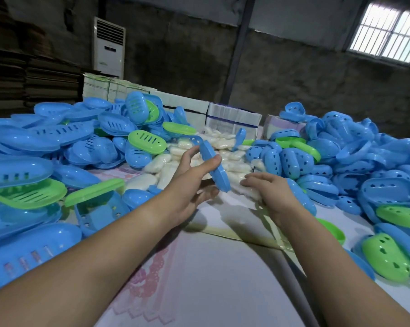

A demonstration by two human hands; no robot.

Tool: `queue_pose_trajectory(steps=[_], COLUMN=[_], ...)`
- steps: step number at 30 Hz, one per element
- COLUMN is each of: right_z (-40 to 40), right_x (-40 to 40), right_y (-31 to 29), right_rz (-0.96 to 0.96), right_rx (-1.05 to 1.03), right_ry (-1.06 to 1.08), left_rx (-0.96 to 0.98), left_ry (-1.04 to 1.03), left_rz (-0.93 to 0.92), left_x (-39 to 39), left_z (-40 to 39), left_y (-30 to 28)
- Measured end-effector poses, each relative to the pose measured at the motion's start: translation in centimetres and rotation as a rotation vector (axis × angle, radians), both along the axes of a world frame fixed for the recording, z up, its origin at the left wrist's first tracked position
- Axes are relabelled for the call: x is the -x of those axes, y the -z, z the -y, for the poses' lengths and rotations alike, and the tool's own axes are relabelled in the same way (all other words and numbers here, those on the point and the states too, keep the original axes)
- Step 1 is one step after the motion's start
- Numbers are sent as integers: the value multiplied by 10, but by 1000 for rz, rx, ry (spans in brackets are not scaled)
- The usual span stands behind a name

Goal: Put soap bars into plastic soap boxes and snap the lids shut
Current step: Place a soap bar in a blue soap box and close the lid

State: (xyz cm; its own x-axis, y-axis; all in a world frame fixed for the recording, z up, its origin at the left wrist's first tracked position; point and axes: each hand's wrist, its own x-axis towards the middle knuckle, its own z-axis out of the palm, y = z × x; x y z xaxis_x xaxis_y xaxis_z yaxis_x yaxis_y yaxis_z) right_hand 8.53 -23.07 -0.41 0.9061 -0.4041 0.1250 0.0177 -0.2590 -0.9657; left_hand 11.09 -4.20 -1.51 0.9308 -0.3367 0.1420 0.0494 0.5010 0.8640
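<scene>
Left hand [194, 182] grips a blue soap box [214, 166] edge-on, thumb on the upper side & fingers curled under, held above the tabletop [222, 267] just this side of the soap bar pile [225, 159]. Box looks like thin moulded plastic w/ vent holes: prob. light, stiff but a bit springy, smooth so could slip; best held by the long rims as now, pressing at the edges to snap. Can't tell whether it has soap inside or is fully shut. Right hand [267, 187], just right of the box, lies fingers-down on wrapped soap bars at the near edge of the pile, fingers bent over one; looks like a pick-up, can't confirm a firm hold. Bars are pale, film-wrapped, prob. firm & heavier than the box, wrap likely slick; take across the short sides. Left of the pile: heap of slotted blue lids [57, 135] w/ some green lids [147, 141], empty. Right of the pile: heap of blue bases [340, 147] w/ heart-shaped holes, a few green bases [385, 258], nested, no soap seen in them. Beyond the pile: white cartons [232, 114], contents not visible.
</scene>
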Motion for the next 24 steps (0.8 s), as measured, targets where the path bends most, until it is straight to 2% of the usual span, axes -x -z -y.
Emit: queue_pose_trajectory(steps=[4,7,12,16,24], right_z=[-11,-25,-47,-47,-27], right_x=[4,8,12,13,17], right_y=[-9,-12,-8,-8,-20], right_rz=[151,244,341,344,234], right_rx=[-136,-216,9,126,181], right_ry=[-7,-116,-240,-280,-354], left_rx=[-28,-4,31,69,64], left_ry=[5,26,17,26,64], left_rz=[30,34,29,-3,54], left_x=[1,3,3,3,5], left_z=[4,7,6,5,4], left_y=[4,6,5,6,6])
